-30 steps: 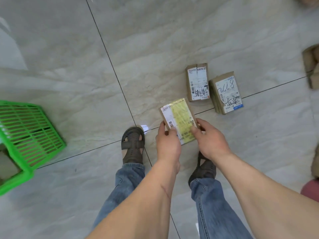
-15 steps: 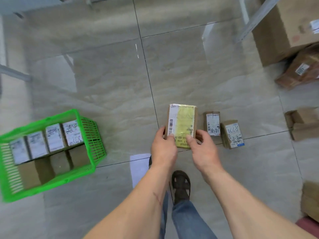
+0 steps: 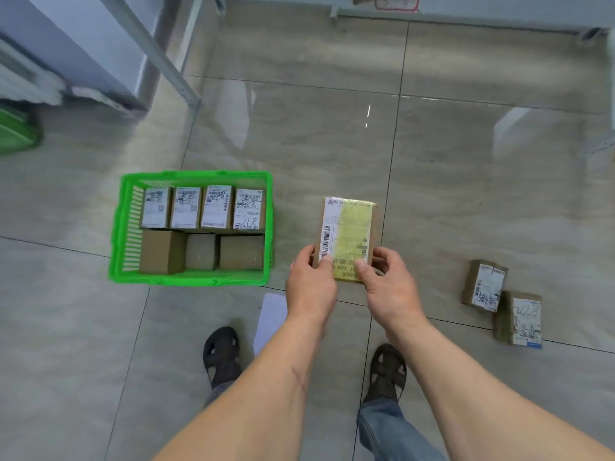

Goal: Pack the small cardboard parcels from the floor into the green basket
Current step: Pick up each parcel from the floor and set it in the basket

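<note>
The glossy grey-beige tiled floor (image 3: 332, 144) fills the view, crossed by dark grout lines. At upper left stands a grey metal shelving frame (image 3: 156, 51) with a slanted upright.

The green slatted plastic basket (image 3: 194, 279) sits on the floor, left of centre. Its far row holds four small cardboard parcels with white printed labels (image 3: 203, 207), side by side and touching. Its near row holds three plain brown cardboard parcels (image 3: 203, 251), also side by side.

Both bare forearms extend from the bottom edge toward the centre. The left hand (image 3: 311, 287) and the right hand (image 3: 391, 287) together hold one flat brown cardboard parcel with a yellow taped face and a white barcode strip (image 3: 347, 237). This parcel is raised above the floor, to the right of the basket and apart from it. Each hand grips a near corner: the thumb lies on the labelled top face and the fingers curl under the edge. The fingers beneath the parcel are hidden.

Two small brown cardboard parcels with white handwritten labels (image 3: 502, 301) lie on the floor at right, touching each other, well apart from the basket.

Two feet in dark open sandals (image 3: 221, 356) stand on the tiles below the hands. Blue denim trouser cuffs (image 3: 386, 424) show above them. A bright green object (image 3: 16, 131), blurred, lies at the far left edge.
</note>
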